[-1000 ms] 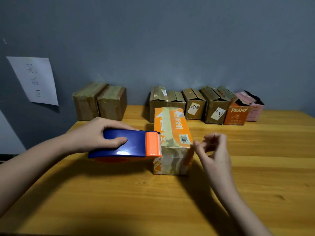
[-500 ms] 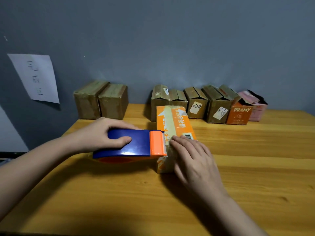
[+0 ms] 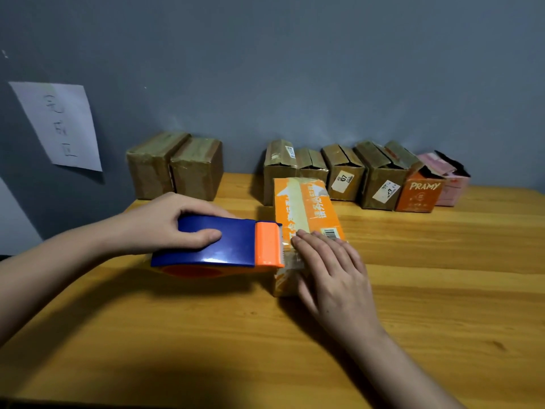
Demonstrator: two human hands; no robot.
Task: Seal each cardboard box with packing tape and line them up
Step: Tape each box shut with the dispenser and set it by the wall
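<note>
An orange box (image 3: 306, 202) with a strip of clear tape along its top lies in the middle of the wooden table (image 3: 442, 305). My left hand (image 3: 165, 222) grips a blue and orange tape dispenser (image 3: 227, 243), whose orange cutter end touches the box's near left top edge. My right hand (image 3: 333, 273) lies flat, fingers together, over the near end of the box, pressing the tape down and hiding that end.
Two taped brown boxes (image 3: 177, 166) stand at the back left against the grey wall. A row of several boxes (image 3: 362, 175), brown, orange and pink, some with flaps up, runs along the back right. A paper sheet (image 3: 59, 125) hangs on the wall.
My right hand came from beside the box, fingers pinched, onto its near top end and now lies flat there. The dispenser stayed against the box.
</note>
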